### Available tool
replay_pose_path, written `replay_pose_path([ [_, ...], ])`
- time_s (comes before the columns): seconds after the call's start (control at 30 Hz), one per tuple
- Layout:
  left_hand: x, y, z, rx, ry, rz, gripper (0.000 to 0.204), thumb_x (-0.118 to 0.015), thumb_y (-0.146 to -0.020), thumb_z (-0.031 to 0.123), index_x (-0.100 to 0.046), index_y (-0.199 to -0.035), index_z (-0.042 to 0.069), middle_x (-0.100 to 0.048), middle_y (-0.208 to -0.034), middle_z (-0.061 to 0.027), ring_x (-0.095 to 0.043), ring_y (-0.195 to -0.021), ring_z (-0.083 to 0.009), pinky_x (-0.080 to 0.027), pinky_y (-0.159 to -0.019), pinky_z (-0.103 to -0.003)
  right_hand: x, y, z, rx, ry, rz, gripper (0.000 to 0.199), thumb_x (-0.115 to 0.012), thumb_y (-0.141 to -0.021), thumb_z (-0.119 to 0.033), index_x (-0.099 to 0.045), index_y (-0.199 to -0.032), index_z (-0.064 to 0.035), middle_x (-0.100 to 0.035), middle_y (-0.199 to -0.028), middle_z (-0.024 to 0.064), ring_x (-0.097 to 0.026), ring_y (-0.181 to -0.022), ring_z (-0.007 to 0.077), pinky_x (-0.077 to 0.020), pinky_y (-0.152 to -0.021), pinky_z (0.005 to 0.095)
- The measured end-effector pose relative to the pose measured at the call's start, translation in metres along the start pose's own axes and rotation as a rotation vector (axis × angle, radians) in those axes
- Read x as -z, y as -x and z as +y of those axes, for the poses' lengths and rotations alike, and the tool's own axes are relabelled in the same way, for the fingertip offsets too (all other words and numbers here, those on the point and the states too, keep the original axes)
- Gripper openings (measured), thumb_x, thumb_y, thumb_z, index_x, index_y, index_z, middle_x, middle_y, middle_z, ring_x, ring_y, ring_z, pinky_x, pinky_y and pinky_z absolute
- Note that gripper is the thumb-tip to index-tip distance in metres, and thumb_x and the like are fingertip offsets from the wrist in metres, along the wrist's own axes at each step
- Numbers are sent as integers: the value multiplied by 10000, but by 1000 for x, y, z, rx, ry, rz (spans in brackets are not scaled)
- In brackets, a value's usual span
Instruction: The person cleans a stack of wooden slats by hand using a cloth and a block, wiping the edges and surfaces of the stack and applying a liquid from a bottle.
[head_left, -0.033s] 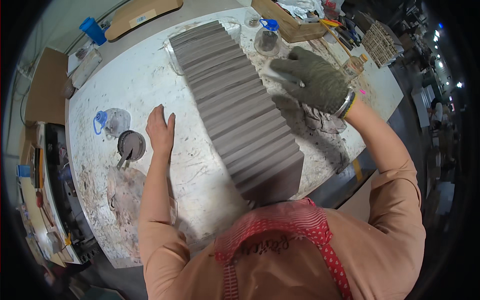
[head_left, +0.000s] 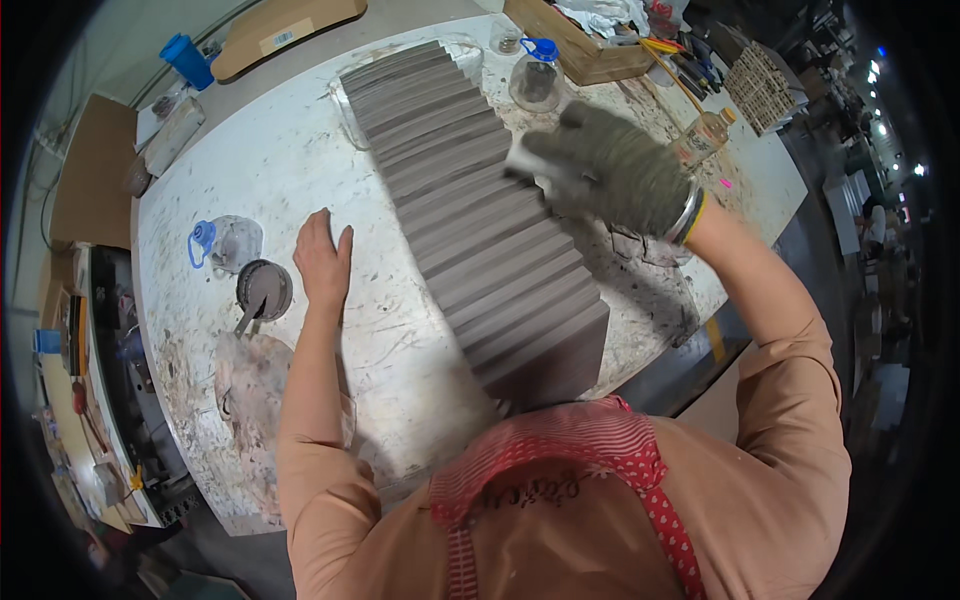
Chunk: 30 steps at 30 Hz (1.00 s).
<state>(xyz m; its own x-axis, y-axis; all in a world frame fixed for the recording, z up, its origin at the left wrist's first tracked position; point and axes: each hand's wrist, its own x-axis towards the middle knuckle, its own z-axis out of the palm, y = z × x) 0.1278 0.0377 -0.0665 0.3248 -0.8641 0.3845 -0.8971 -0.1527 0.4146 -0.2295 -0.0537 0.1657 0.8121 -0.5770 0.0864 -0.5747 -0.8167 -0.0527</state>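
A long grey panel with stepped ridges (head_left: 450, 220) lies slantwise across the paint-stained white table (head_left: 385, 330). My right hand (head_left: 620, 170), in a dark green knit glove, is over the panel's right edge. Its fingers close on a pale, flat thing (head_left: 530, 160), too blurred to name. My bare left hand (head_left: 323, 265) rests flat on the table left of the panel, holding nothing. Beside it stands a round tub of grey paste (head_left: 285, 280) with a spatula (head_left: 246, 318) in it. A clear plastic bottle with a blue cap (head_left: 238, 245) is just behind the tub.
A stained cloth (head_left: 250, 390) lies near my left forearm. Beyond the panel stand another blue-capped bottle (head_left: 537, 85) and a wooden box (head_left: 590, 62). A small yellow-capped bottle (head_left: 705, 135) and a wicker basket (head_left: 760, 85) are at the far right. A crumpled dark rag (head_left: 650, 250) lies below my right hand.
My gloved right hand has moved left and slightly nearer, bringing the pale thing to the panel's edge. My left hand stays where it was.
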Motion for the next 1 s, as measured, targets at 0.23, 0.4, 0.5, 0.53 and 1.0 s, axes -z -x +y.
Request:
replay_pose_path([
  [0.23,6,5,7,-24,-8,25,465,-610,-855,280,-509,-1222,12,-535,-1226,-186,-476,-1165,-350,-371,-962,-443,7,-22,4,131,109,55,248,-601,-834,-306,-605,-1001,-124,-550,-946,137,-586,-806,266,-506,-707,401],
  [0.4,0,3,4,-46,-35,34,468,-616,-856,281,-494,-1236,37,-515,-1236,-140,-460,-1176,-312,-353,-966,-441,-29,-97,-70,349,10,147,264,-547,-829,-265,-605,-1004,-75,-572,-886,140,-579,-861,271,-497,-735,413],
  [0.5,0,6,0,-3,-16,15,472,-614,-857,280,-493,-1244,39,-508,-1249,-135,-454,-1186,-308,-346,-971,-446,-20,-101,-52,310,68,103,249,-558,-830,-260,-616,-999,-86,-575,-918,136,-573,-894,253,-496,-751,386],
  [0.53,1,9,-5,13,-12,12,480,-615,-856,283,-489,-1253,44,-503,-1258,-128,-451,-1189,-301,-344,-973,-448,-1,-102,-49,49,83,-149,227,-581,-830,-287,-628,-977,-120,-575,-937,139,-576,-893,258,-492,-775,384],
  [1.0,6,3,14,19,-68,0,491,-621,-845,296,-499,-1247,41,-493,-1262,-112,-437,-1194,-284,-346,-968,-444,12,-140,-5,130,257,-161,271,-641,-834,-326,-641,-1045,-155,-581,-1011,153,-604,-950,289,-484,-847,418],
])
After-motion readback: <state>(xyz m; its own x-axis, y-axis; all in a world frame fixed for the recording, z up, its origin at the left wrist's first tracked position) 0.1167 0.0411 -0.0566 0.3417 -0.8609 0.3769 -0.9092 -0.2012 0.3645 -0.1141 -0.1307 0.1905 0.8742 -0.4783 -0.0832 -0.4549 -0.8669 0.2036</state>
